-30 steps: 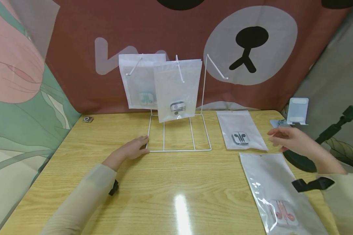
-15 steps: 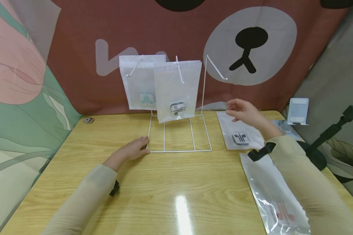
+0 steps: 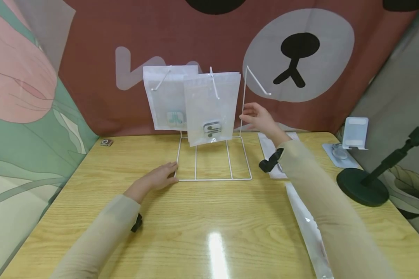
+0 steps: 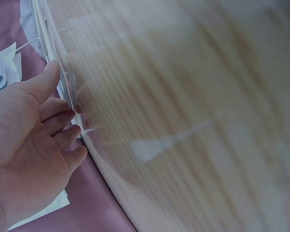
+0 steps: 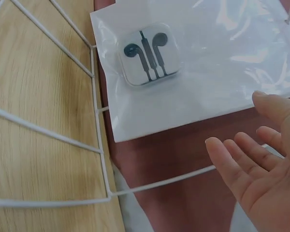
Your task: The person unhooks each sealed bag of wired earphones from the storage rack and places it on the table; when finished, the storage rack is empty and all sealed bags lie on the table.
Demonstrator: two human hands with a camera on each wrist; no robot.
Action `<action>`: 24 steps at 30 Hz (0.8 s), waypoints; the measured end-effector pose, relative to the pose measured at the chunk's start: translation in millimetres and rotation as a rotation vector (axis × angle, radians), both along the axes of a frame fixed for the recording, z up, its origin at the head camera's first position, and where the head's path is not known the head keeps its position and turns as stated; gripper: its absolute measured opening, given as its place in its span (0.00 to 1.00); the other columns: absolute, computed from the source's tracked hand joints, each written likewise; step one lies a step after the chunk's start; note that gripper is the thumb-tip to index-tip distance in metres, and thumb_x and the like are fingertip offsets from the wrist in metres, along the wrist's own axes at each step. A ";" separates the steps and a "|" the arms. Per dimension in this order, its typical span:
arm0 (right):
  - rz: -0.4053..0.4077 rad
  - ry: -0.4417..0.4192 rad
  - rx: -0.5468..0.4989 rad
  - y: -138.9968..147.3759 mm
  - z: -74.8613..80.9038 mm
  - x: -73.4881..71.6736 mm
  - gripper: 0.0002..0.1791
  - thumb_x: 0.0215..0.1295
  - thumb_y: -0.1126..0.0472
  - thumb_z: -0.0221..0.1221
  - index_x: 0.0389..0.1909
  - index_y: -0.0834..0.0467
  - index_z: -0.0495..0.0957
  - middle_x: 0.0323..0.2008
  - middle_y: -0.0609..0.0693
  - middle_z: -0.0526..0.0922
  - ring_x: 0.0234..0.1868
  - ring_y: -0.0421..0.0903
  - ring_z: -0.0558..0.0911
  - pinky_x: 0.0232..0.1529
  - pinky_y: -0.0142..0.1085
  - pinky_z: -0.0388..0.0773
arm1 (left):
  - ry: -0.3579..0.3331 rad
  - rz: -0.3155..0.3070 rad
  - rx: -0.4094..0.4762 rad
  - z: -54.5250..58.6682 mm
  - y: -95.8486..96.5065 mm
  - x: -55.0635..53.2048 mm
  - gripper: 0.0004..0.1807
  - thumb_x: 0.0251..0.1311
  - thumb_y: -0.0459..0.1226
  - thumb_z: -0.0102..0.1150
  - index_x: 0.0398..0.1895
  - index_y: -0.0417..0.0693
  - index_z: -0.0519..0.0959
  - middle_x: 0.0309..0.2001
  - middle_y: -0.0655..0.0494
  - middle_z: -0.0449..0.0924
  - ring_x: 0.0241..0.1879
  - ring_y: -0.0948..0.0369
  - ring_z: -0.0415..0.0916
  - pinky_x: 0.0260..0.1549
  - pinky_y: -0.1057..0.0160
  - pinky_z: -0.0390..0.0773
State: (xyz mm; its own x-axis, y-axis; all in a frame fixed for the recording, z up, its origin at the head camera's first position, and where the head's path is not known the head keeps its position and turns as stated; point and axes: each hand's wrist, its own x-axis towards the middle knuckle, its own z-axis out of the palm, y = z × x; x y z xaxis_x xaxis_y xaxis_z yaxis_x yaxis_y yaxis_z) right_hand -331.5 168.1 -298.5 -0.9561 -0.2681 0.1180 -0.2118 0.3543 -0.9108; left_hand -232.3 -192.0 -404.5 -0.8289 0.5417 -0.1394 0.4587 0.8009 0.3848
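A white wire display rack (image 3: pixel 215 179) stands on the table with two white plastic bags of earphones hanging from its hooks. The left bag (image 3: pixel 165 93) shows mint earphones; the middle bag (image 3: pixel 213 100) hangs further forward and holds dark earphones in a clear square case (image 5: pixel 150 55). My left hand (image 3: pixel 157 176) holds the front left corner of the rack's base, thumb and fingers at the wire. Beside the rack's right upright is my right hand (image 3: pixel 260 118), its fingers spread and holding nothing. The thumb lies close to the middle bag's edge in the right wrist view.
The right hook (image 3: pixel 258 80) carries no bag. Two more earphone bags, an upper one (image 3: pixel 266 145) and a lower one (image 3: pixel 305 228), lie partly under my right arm. A green stand (image 3: pixel 363 186) and a phone holder (image 3: pixel 355 132) stand at right; a small square item (image 3: pixel 106 142) lies far left.
My right hand has moved left from beside the phone holder, over the upper lying bag, to the rack's right upright. The left hand has stayed at the base.
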 end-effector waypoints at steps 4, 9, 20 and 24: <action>-0.013 -0.009 -0.014 -13.0 -1.7 -4.5 0.31 0.65 0.59 0.56 0.65 0.62 0.57 0.58 0.61 0.66 0.54 0.54 0.70 0.48 0.48 0.74 | 0.003 0.001 -0.001 0.2 1.0 -0.4 0.33 0.67 0.41 0.50 0.66 0.27 0.54 0.67 0.33 0.49 0.65 0.39 0.46 0.62 0.45 0.48; -0.006 0.000 -0.048 -25.7 -2.4 -7.1 0.26 0.65 0.63 0.55 0.61 0.65 0.60 0.54 0.62 0.69 0.50 0.58 0.73 0.44 0.45 0.77 | -0.006 0.005 -0.018 1.7 2.5 0.1 0.34 0.66 0.41 0.50 0.66 0.27 0.53 0.67 0.33 0.49 0.66 0.39 0.45 0.62 0.46 0.48; 0.004 0.026 -0.167 -39.5 -3.3 -1.5 0.18 0.66 0.60 0.54 0.54 0.64 0.70 0.45 0.57 0.74 0.43 0.51 0.78 0.34 0.41 0.80 | -0.010 0.009 -0.018 3.8 3.9 1.1 0.34 0.66 0.41 0.50 0.66 0.27 0.53 0.67 0.32 0.49 0.65 0.39 0.46 0.62 0.46 0.49; -0.001 0.049 -0.237 -41.5 -4.9 0.5 0.15 0.68 0.62 0.52 0.51 0.65 0.70 0.40 0.57 0.75 0.35 0.50 0.79 0.28 0.38 0.81 | -0.010 0.009 -0.018 4.0 3.8 1.4 0.34 0.66 0.41 0.50 0.66 0.27 0.53 0.67 0.32 0.49 0.65 0.39 0.46 0.62 0.45 0.49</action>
State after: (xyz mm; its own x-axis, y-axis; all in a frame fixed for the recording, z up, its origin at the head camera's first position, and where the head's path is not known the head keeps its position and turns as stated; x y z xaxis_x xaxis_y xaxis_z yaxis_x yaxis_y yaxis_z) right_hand -331.0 126.5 -303.5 -0.9480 -0.2261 0.2240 -0.2577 0.1325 -0.9571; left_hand -230.9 -188.3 -400.4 -0.8323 0.5314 -0.1577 0.4474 0.8119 0.3749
